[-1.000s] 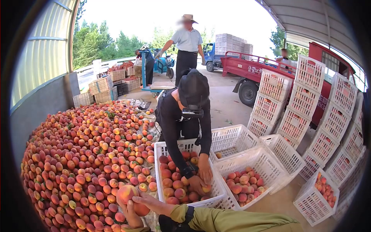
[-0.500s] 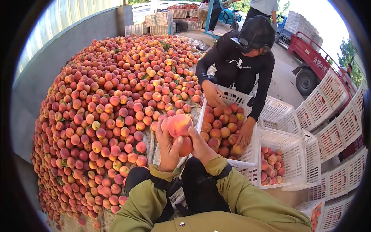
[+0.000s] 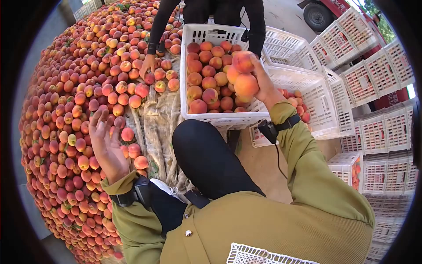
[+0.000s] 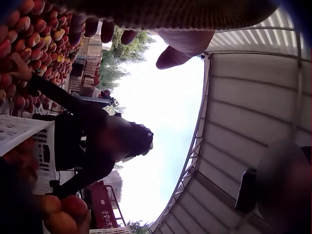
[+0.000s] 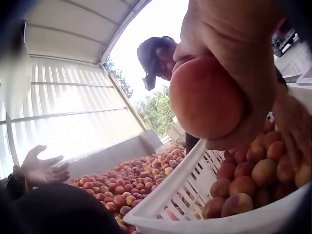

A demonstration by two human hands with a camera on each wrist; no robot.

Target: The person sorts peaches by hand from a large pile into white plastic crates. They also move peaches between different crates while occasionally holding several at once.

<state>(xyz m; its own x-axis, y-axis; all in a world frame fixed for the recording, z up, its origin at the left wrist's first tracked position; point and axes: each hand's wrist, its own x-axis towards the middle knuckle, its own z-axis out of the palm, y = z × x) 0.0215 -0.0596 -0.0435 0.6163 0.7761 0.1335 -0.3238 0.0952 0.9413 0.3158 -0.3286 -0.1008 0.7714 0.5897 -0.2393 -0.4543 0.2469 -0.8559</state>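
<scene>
My right hand (image 3: 265,84) holds several peaches (image 3: 246,85) above the right side of a white crate (image 3: 183,70) filled with peaches. In the right wrist view one large peach (image 5: 207,97) sits in the curl of that hand (image 5: 234,53), over the crate's rim (image 5: 161,225). Empty, with its fingers spread and slightly bent, my left hand (image 3: 107,147) is raised over the near edge of the big peach pile (image 3: 66,145). The left wrist view shows fingers of the left hand (image 4: 183,46) at the top, and the held peaches (image 4: 62,222) low down.
Across the crate a person in black (image 4: 92,131) reaches one hand (image 3: 148,65) to the pile. Right of the crate stand another white crate (image 3: 323,103) with some peaches and stacked crates (image 3: 387,132). Cloth (image 3: 160,127) lies between pile and crate. A red truck's wheel (image 3: 318,17) is behind.
My hands have parted: the right carried peaches over the crate, while the left moved leftward, empty. The other person's hand went from the crate to the pile. The head view tilted down.
</scene>
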